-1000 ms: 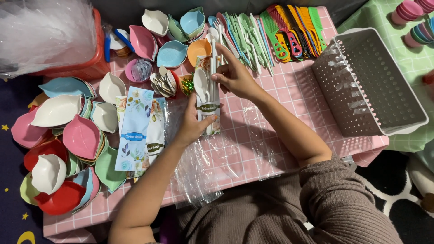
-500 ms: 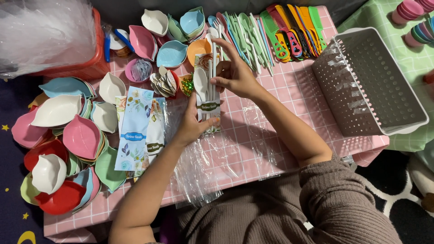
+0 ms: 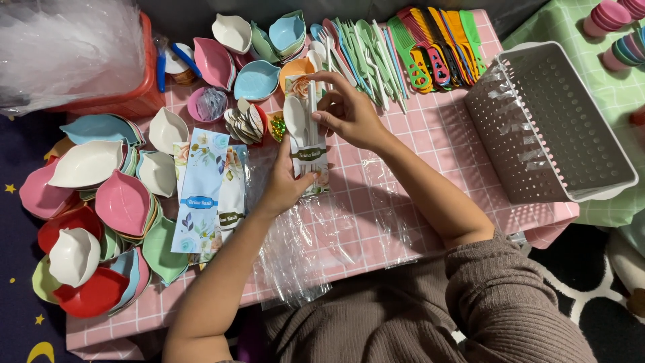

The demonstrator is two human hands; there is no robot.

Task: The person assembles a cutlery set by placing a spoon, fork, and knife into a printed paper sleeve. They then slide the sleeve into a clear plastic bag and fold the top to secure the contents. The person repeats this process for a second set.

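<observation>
Barely shifted: hands (image 3: pixel 285 185) (image 3: pixel 349 114) seemingly grip packet (image 3: pixel 308 144).

The person wears a brown ribbed knit top (image 3: pixel 470 316), seen at the bottom of the frame. Its right sleeve (image 3: pixel 500 269) is pushed up to the elbow, bunching in soft folds. Both forearms are bare, and both hands carry no rings, watch or gloves.

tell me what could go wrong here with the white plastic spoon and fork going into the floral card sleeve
The white plastic spoon and fork could slip sideways, since the right hand pinches only their tops. The left hand grips the floral card sleeve low and might crease it. The loose clear plastic wrap underneath may slide.
</observation>
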